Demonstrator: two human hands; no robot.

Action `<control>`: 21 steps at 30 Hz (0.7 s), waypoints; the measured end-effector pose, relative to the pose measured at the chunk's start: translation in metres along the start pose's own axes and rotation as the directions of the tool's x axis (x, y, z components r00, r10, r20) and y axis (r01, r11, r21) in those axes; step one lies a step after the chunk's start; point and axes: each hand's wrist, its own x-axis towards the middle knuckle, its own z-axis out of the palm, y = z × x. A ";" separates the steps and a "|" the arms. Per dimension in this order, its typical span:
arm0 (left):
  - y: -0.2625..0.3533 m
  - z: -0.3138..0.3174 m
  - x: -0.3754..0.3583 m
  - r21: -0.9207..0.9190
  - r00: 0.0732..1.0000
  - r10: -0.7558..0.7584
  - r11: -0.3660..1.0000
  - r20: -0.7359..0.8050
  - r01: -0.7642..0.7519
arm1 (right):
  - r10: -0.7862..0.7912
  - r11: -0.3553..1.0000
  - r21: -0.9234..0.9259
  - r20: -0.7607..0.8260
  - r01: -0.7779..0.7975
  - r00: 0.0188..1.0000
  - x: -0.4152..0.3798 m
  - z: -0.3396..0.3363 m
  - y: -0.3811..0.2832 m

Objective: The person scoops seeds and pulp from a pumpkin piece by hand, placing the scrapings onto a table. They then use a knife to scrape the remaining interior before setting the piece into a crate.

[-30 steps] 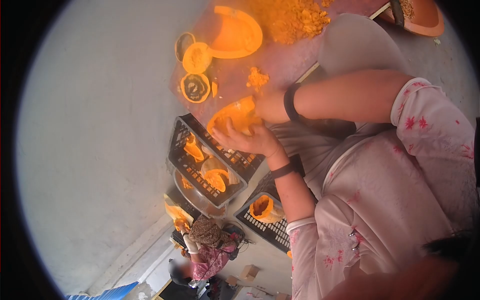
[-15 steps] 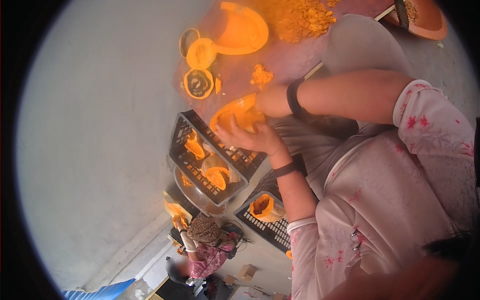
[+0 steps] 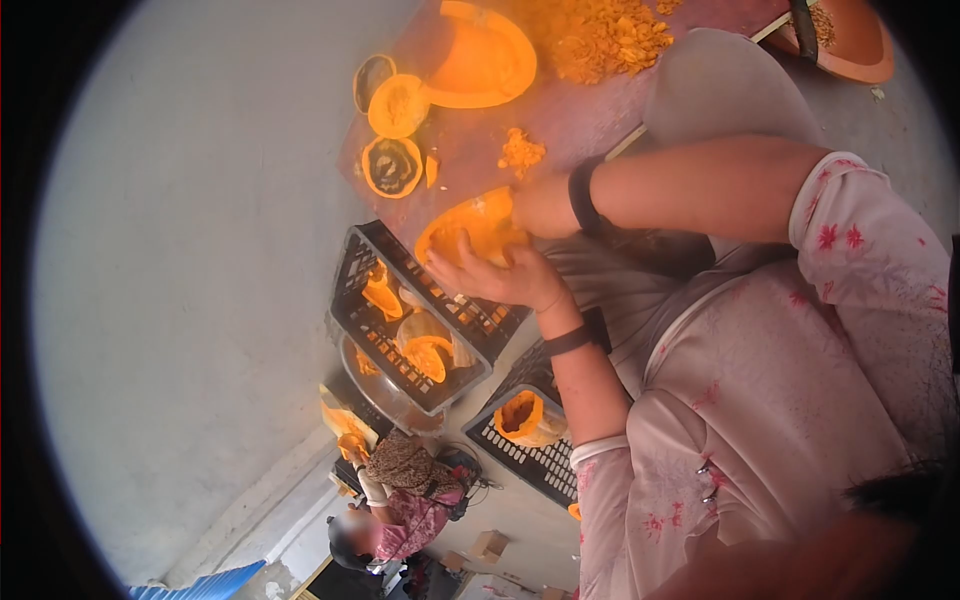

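My left hand [image 3: 510,278] holds a hollowed pumpkin piece [image 3: 455,228] from below, fingers spread along its outer side. My right hand [image 3: 538,205] is at the piece's upper right end, against its orange inside; its fingers are hidden, and I cannot make out whether they hold a tool. Just above, a small heap of orange pumpkin flesh [image 3: 521,153] lies on the reddish work surface [image 3: 470,145]. Farther up on the left are a cut pumpkin round with a dark hollow [image 3: 392,167], a paler round [image 3: 398,105] and a large orange basin [image 3: 490,60].
A black crate [image 3: 385,345] with pumpkin pieces stands beside my left hand. Another crate [image 3: 535,470] holds a hollow pumpkin [image 3: 528,418]. A big pile of pumpkin flesh [image 3: 605,40] and an orange bowl [image 3: 850,45] are at the top. A co-worker [image 3: 415,510] handles pumpkin below.
The whole view has shifted very slightly. Both hands stay at the pumpkin piece in nearly the same pose.
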 end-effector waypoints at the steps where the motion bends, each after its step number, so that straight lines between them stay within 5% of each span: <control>1: 0.001 -0.001 0.000 0.010 1.000 -0.002 1.000 0.002 0.002 | -0.007 1.000 -0.011 0.027 0.007 1.000 -0.002 -0.002 0.000; 4: -0.002 0.001 -0.001 -0.002 1.000 -0.004 1.000 -0.004 0.004 | 0.068 0.991 0.117 0.019 -0.070 0.998 -0.010 -0.010 0.002; 10: -0.002 -0.001 0.002 0.005 1.000 -0.031 0.999 -0.003 0.031 | 0.007 1.000 -0.006 0.132 -0.007 0.991 -0.009 -0.028 0.004; 16: -0.020 0.004 -0.001 -0.119 0.973 -0.219 0.971 -0.068 0.210 | 0.036 0.995 -0.093 0.109 -0.026 0.993 -0.023 -0.055 -0.001; 19: -0.037 0.009 -0.006 -0.158 0.977 -0.178 0.975 -0.118 0.158 | 0.063 0.998 -0.022 0.029 -0.063 0.998 -0.029 -0.062 -0.002; 21: -0.038 0.009 -0.008 -0.009 0.991 -0.112 0.994 -0.077 0.112 | 0.079 0.997 -0.026 0.005 -0.079 0.997 -0.027 -0.059 0.000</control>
